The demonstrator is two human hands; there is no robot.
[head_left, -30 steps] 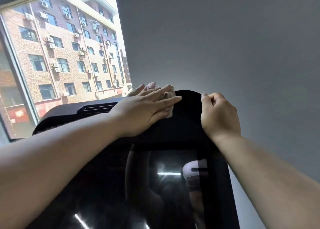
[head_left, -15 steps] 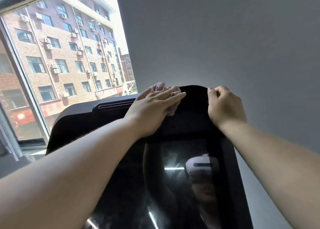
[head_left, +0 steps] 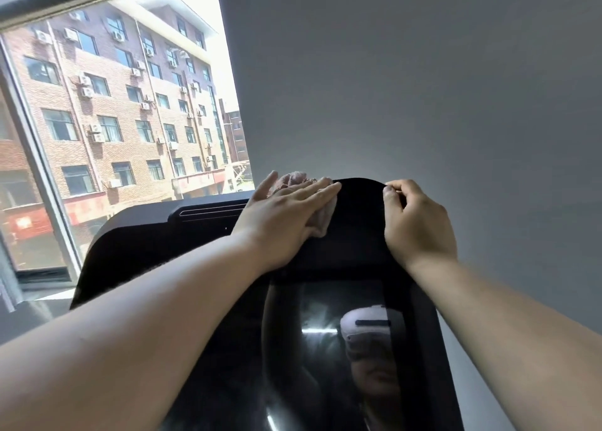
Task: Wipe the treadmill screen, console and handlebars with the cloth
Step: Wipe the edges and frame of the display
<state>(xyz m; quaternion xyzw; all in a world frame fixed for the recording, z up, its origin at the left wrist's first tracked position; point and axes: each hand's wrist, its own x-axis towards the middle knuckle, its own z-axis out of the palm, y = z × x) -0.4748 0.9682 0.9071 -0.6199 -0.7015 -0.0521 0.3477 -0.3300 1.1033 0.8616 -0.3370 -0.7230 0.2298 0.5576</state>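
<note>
Hands reach past the glossy black treadmill screen (head_left: 325, 349) to the rounded top of the black plastic console (head_left: 358, 209). Left hand (head_left: 286, 212) lies flat, fingers straight, pressing the crumpled pinkish cloth (head_left: 294, 178) onto that top edge. Right hand (head_left: 418, 225) curls over the edge just beside it, gripping. The cloth has barely shifted in the last second, so I judge the screen and handlebars are still to be wiped. Beyond stand a grey wall (head_left: 423, 72) and a window (head_left: 114, 121).

One head-worn wide-angle view, close to the console (head_left: 355, 235), facing forward over its top edge; glossy screen (head_left: 325, 349) at bottom centre, window (head_left: 114, 121) upper left, grey wall (head_left: 423, 88) filling the right.
</note>
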